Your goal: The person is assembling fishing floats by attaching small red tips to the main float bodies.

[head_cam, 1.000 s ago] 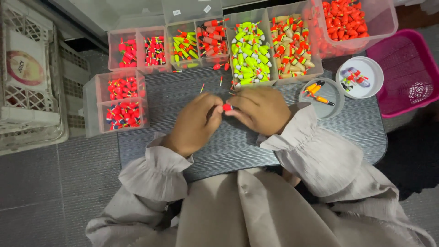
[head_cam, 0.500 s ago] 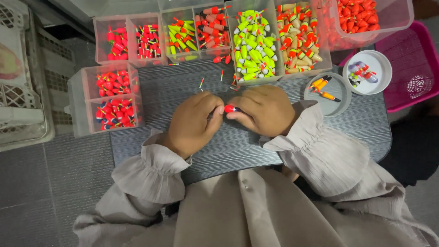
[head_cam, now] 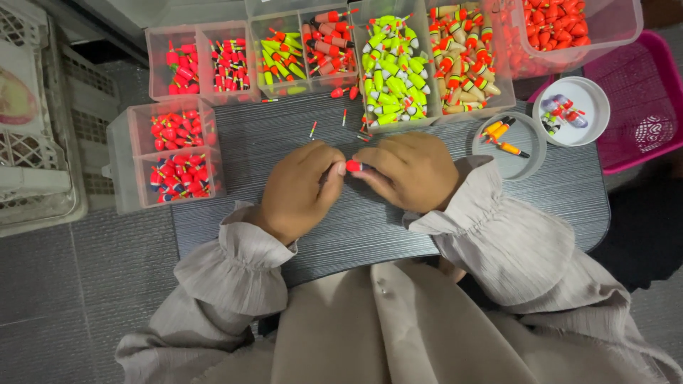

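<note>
Bins of floats (red, yellow-green), 2 dishes

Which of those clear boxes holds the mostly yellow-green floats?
The tall clear box straight beyond the hands, in the middle of the back row. Its floats are mainly yellow-green with white ends; the boxes on the left hold mostly red ones, and its right neighbour holds tan and red ones.

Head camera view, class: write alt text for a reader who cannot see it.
A left hand and a right hand together pinch a small red float over a dark table. Clear compartment boxes of red, yellow and green floats surround them.
</note>
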